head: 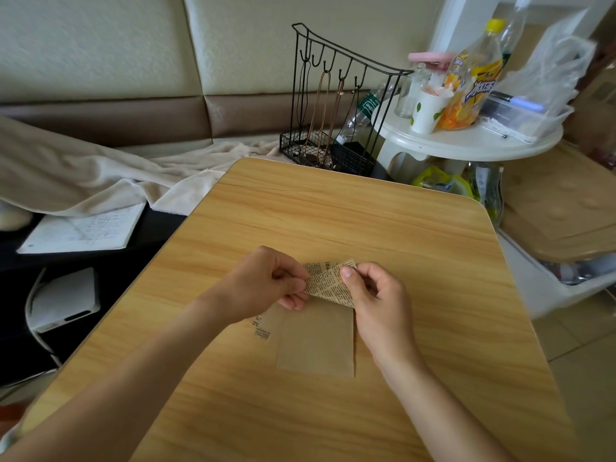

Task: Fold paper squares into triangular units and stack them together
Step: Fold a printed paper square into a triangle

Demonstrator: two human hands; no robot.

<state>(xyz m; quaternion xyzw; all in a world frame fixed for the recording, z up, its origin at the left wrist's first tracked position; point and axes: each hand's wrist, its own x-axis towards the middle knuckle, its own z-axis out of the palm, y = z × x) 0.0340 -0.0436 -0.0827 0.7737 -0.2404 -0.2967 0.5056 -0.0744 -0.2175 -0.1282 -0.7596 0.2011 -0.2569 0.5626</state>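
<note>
Meanwhile both hands pinch newsprint paper (328, 284), wire rack (328, 128) — hanging cords.

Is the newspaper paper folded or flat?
Folded: the newsprint paper is doubled over itself, pinched by the left hand and right hand.

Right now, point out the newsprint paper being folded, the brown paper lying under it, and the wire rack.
newsprint paper (328, 284), head view, on the printed flap between the two hands.
brown paper (316, 341), head view, on its plain middle.
wire rack (328, 155), head view, on its mesh base.
</note>
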